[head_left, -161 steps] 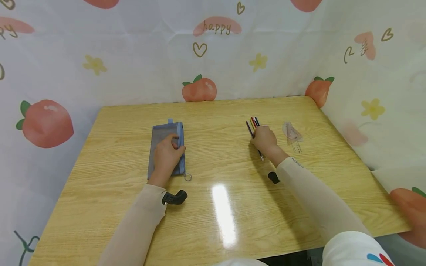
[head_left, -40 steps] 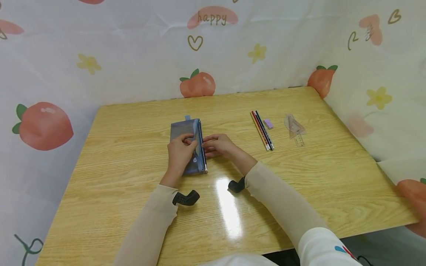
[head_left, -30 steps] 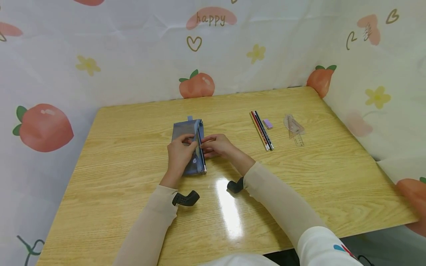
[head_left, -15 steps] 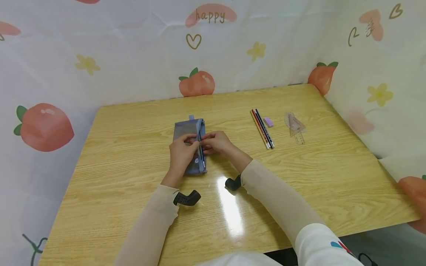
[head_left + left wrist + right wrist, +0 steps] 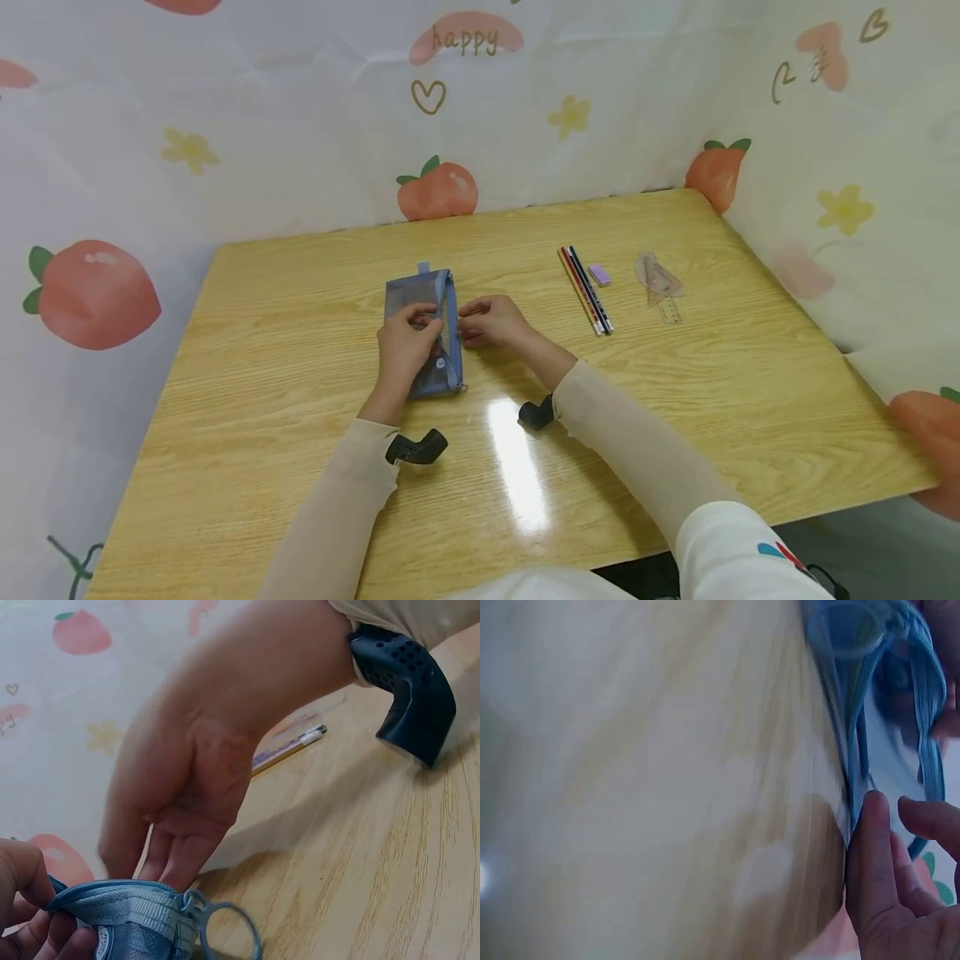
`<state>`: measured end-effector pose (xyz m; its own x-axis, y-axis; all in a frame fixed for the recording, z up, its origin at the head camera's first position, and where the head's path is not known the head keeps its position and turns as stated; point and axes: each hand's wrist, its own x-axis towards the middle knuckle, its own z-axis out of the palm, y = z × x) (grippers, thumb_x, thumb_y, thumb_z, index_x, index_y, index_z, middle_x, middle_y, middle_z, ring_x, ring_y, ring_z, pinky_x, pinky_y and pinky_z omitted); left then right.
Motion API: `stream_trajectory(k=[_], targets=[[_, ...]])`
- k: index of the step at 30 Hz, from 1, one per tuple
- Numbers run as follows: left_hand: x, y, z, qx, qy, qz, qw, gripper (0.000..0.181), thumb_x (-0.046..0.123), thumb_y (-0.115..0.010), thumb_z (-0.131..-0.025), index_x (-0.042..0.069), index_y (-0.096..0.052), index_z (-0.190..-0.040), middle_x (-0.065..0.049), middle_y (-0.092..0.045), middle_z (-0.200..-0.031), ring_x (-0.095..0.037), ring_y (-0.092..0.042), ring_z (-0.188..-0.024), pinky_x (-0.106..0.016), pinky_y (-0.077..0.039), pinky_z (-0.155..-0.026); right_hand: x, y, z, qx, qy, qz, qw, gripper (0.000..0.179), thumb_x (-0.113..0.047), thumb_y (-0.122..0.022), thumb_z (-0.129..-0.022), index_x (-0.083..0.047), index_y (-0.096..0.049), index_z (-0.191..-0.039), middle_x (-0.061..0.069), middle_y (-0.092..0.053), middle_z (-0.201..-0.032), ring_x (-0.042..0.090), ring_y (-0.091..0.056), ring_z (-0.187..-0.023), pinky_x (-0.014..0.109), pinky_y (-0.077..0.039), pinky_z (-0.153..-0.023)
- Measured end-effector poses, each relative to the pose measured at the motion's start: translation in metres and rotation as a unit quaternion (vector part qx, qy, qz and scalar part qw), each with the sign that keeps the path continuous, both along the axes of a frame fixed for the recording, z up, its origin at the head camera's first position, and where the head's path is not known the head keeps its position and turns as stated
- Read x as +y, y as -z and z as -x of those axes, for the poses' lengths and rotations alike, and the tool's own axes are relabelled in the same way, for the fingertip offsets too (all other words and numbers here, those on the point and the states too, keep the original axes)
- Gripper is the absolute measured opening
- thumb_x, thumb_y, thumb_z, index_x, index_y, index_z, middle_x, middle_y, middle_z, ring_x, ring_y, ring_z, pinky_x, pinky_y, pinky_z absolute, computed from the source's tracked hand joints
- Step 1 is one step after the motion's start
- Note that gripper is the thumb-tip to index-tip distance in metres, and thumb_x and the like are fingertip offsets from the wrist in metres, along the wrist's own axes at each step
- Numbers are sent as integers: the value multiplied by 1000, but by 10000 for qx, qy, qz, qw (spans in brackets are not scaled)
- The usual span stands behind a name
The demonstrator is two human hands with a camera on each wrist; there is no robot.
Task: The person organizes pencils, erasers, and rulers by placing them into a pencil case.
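A blue-grey mesh zip pencil case (image 5: 411,289) lies flat on the table, its long right side unzipped and gaping. My left hand (image 5: 403,343) is over its front and pinches the upper lip of the opening. Beside the opposite lip is my right hand (image 5: 495,322), fingertips right at the zip edge. Seen from the right wrist, its thumb and forefinger (image 5: 874,840) stand apart with nothing between them. A metal ring (image 5: 234,930) hangs from the zip end in the left wrist view. The case's inside is mostly hidden.
Several pencils (image 5: 585,290) lie side by side right of the hands, with a purple eraser (image 5: 599,275) next to them. Farther right are clear plastic rulers and a set square (image 5: 660,283). A patterned cloth (image 5: 300,125) hangs behind the wooden table (image 5: 262,350).
The right hand brought a dark pencil from the bundle to the case. The pencil went into the opening and out of sight; the fingers have let go. The case shifted right.
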<state>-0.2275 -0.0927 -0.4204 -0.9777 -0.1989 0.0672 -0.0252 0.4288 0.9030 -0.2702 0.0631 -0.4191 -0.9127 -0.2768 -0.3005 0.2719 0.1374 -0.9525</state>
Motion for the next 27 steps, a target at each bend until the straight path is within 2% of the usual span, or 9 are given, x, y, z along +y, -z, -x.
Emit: stream_trajectory(k=[6, 9, 10, 12, 14, 18, 23, 24, 27], targets=[[-2, -1, -1, -10, -24, -105, 9999, 29, 16, -58, -76, 12, -65, -104, -5, -60, -81, -17, -59, -47, -28, -53, -44, 43, -14, 11, 731, 38, -922, 9930, 30, -4, -62, -82, 7, -58, -109, 18, -60, -97, 33, -62, -83, 38, -55, -69], [-3, -2, 0, -6, -33, -196, 9998, 29, 15, -58, -76, 12, -65, -104, -5, -60, -81, -17, -59, -47, -28, -53, -45, 72, -27, 22, 1041, 110, -1512, 9829, 32, -5, -61, -82, 8, -56, -112, 20, -57, -101, 35, -60, -87, 40, -55, -72], [-3, -2, 0, -4, -36, -222, 9997, 29, 15, -58, -76, 11, -65, -104, -5, -59, -81, -17, -59, -47, -29, -53, -45, 82, -31, 25, 1156, 129, -1719, 9782, 33, -6, -60, -83, 8, -55, -112, 21, -55, -108, 36, -60, -87, 40, -54, -72], [-3, -2, 0, -5, -44, -277, 9996, 29, 15, -58, -75, 11, -64, -104, -6, -59, -81, -17, -60, -47, -30, -54, -46, 99, -37, 33, 1462, 157, -2334, 9612, 32, -7, -59, -83, 8, -55, -112, 21, -54, -111, 35, -59, -86, 40, -54, -71], [-4, -3, 0, -5, -38, -318, 9995, 30, 15, -58, -75, 11, -64, -104, -5, -59, -81, -18, -60, -47, -30, -54, -47, 113, -42, 39, 1731, 187, -3011, 9375, 30, -9, -59, -83, 6, -57, -109, 20, -54, -113, 32, -59, -81, 38, -54, -66], [-4, -4, -2, -7, 26, -433, 9991, 31, 15, -59, -75, 9, -63, -106, -7, -59, -81, -19, -60, -48, -31, -54, -47, 129, -45, 46, 1843, 123, -3995, 8979, 23, -12, -59, -84, 2, -62, -101, 19, -59, -103, 26, -59, -77, 35, -51, -62], [-3, -5, -4, -68, 96, -513, 9986, 32, 16, -60, -77, 8, -62, -108, -7, -60, -83, -19, -61, -50, -32, -55, -49, 137, -39, 48, 1816, -90, -4591, 8696, 17, -12, -59, -85, 3, -67, -87, 17, -63, -88, 25, -59, -71, 37, -52, -64], [-3, -5, -4, -84, 103, -530, 9985, 32, 16, -60, -77, 8, -62, -108, -7, -60, -83, -19, -61, -51, -33, -55, -49, 138, -37, 48, 1828, -88, -4642, 8666, 17, -12, -59, -85, 3, -67, -85, 17, -64, -87, 25, -59, -69, 37, -52, -63], [-1, -5, -4, -93, 116, -533, 9985, 31, 15, -60, -77, 9, -62, -107, -7, -60, -83, -19, -61, -51, -34, -55, -49, 140, -33, 48, 1882, -47, -4637, 8658, 16, -11, -59, -84, 3, -68, -84, 17, -64, -85, 24, -59, -67, 37, -52, -62]])
